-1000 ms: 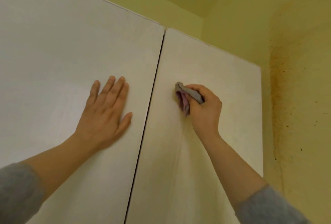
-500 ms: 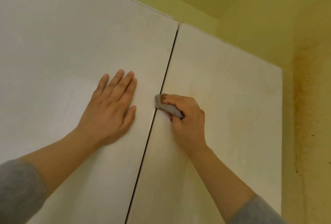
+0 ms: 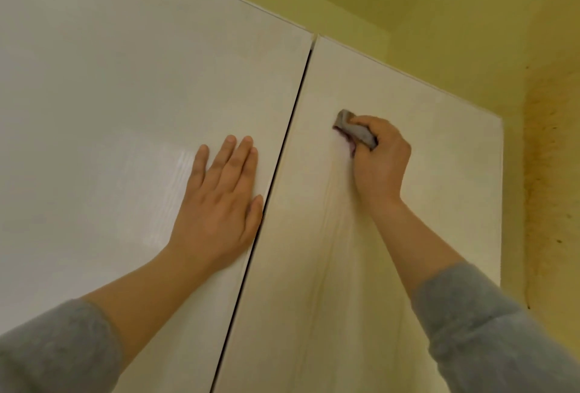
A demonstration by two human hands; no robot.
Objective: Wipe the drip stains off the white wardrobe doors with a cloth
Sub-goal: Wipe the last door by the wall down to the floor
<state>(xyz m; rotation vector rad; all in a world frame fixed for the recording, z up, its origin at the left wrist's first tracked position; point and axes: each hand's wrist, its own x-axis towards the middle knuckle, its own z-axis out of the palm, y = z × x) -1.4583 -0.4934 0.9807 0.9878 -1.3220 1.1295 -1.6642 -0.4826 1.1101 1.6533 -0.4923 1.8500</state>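
Tight around a small crumpled grey cloth [image 3: 356,132] with a purplish underside, the grip of our right hand [image 3: 381,166] was closed. Our fingers were curled over the fabric and pressed it against the right-hand white wardrobe door [image 3: 439,179], in its upper part and a little to the right of the dark narrow gap [image 3: 282,157] between the two doors. Only a corner of the cloth showed beyond our fingers, up and to the left; the rest was hidden in the fist. Below the cloth, faint yellowish drip stains [image 3: 326,235] ran down that door in long thin streaks toward the bottom edge of the view. Our left hand [image 3: 219,201] held nothing: its grip was wide, fingers straight and close together, the palm laid flat on the glossy white left-hand wardrobe door [image 3: 110,94], with the thumb just beside the gap. We saw a soft glare on that door next to the hand. Both forearms were bare up to grey sleeves [image 3: 489,323] pushed back toward the elbows. Above and behind the wardrobe stood a yellow-green painted wall [image 3: 439,15], and at the far right we saw a side wall [image 3: 546,172] marked with brownish blotches and dark specks running down near the corner.
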